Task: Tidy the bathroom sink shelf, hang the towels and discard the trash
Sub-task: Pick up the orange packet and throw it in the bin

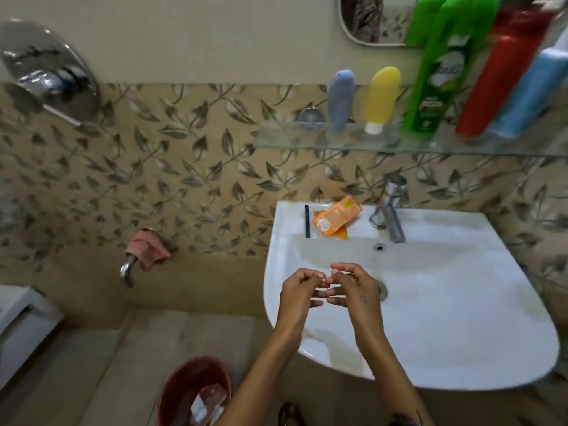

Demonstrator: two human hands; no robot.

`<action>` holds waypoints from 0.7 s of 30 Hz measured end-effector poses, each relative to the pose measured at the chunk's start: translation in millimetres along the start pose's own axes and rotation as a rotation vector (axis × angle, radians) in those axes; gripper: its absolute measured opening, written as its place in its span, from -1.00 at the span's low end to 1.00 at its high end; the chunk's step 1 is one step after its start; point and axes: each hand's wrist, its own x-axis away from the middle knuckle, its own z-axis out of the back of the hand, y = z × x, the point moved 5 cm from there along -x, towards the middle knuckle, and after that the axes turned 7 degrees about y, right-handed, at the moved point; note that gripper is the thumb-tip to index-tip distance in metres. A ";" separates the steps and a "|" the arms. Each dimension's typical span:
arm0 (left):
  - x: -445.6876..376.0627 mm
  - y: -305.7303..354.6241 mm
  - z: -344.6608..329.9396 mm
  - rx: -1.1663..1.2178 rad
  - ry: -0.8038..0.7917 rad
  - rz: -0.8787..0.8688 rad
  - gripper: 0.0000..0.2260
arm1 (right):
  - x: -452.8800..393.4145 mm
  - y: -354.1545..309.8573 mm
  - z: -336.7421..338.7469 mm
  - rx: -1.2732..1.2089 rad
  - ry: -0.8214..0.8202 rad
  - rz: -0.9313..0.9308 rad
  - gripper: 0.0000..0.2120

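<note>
Wrappers lie on the sink rim beyond our left hand and right hand, left of the tap; both hands loosely curled, empty, about equally near.

Bottles on shelf above sink

No text can be read with certainty. The tall green bottle on the glass shelf carries a white label with slanted lettering and smaller lines below it, all too blurred to make out. The orange packet on the back rim of the sink shows a round white badge and small print, also illegible. The other bottles show no readable marks.
</note>
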 end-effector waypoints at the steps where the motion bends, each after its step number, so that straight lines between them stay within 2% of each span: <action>1: -6.3 3.8 -8.8 -0.029 -0.010 -0.019 -0.86 | -9.1 -2.2 6.8 0.002 0.027 -0.004 -0.88; 6: -62.6 26.6 -39.7 -0.153 0.036 -0.072 -0.87 | -64.1 1.9 28.4 -0.034 0.118 -0.088 -0.89; 11: -141.1 44.9 -48.9 -0.369 0.132 -0.211 -0.89 | -136.0 19.1 21.7 -0.092 0.197 -0.181 -0.89; 15: -195.9 50.1 -56.6 -0.668 0.152 -0.354 -0.79 | -183.1 31.9 -2.3 -0.090 0.234 -0.219 -0.87; 18: -224.1 42.5 -68.8 -0.797 0.027 -0.283 -0.72 | -203.2 43.3 -15.6 -0.060 0.227 -0.251 -0.87; 21: -228.6 37.8 -81.2 -0.769 -0.104 -0.241 -0.72 | -208.3 48.8 -20.4 -0.107 0.237 -0.299 -0.86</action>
